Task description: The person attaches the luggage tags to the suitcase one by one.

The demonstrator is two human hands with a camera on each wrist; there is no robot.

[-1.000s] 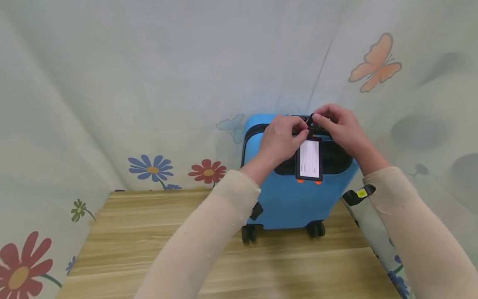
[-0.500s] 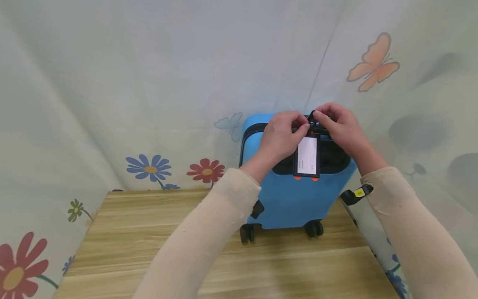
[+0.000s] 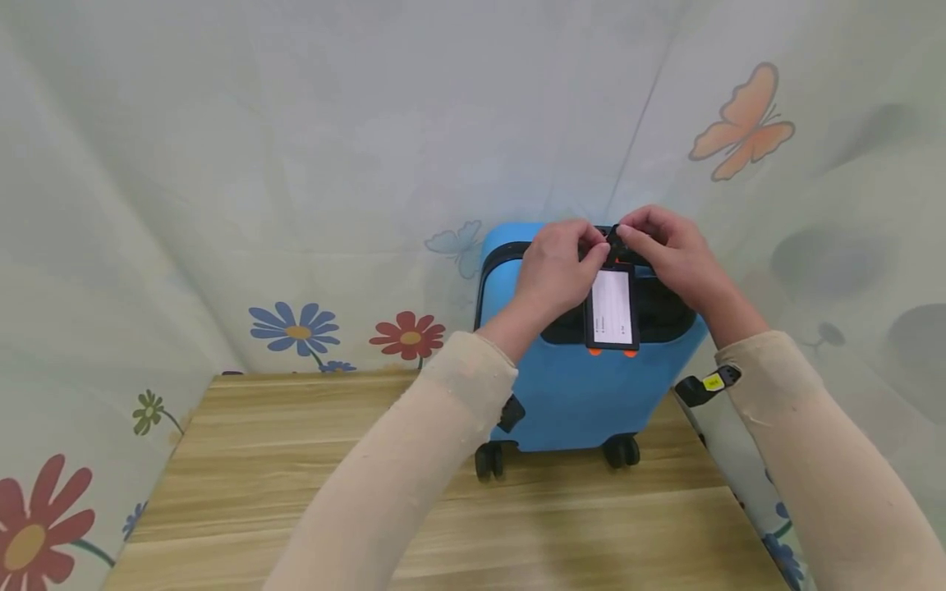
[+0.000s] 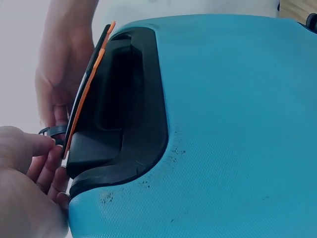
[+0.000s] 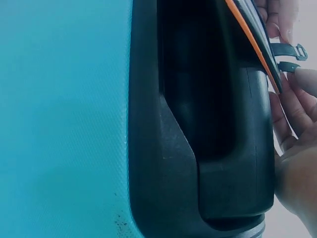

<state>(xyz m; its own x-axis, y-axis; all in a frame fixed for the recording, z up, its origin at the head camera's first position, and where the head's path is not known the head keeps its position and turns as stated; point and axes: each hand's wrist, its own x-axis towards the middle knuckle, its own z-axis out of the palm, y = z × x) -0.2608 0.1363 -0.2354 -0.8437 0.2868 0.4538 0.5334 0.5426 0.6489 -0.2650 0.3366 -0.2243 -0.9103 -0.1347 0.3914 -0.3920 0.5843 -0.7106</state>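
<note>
A blue suitcase (image 3: 584,402) stands upright, its black handle (image 4: 99,144) along the top edge. From the handle hangs a luggage tag (image 3: 612,308), black-framed with a white card and orange backing. My left hand (image 3: 556,267) pinches the tag's black strap from the left, thumb against fingertips. Opposite it, my right hand (image 3: 680,254) pinches the other part of the strap between thumb and forefinger. In the right wrist view, the strap (image 5: 285,49) shows a small open buckle at its end, with a second strap end just below. Fingers partly hide how the two ends meet.
The suitcase's black wheels (image 3: 621,451) rest on a wood-grain tabletop (image 3: 310,460). Behind and at both sides hangs a pale curtain (image 3: 355,148) printed with flowers and butterflies. Black wrist devices (image 3: 705,386) protrude near the sleeves.
The strap end between my hands rose slightly, then dropped a little again. My right fingertips have moved slightly left and down since half a second ago. Both hands keep their pinch.
</note>
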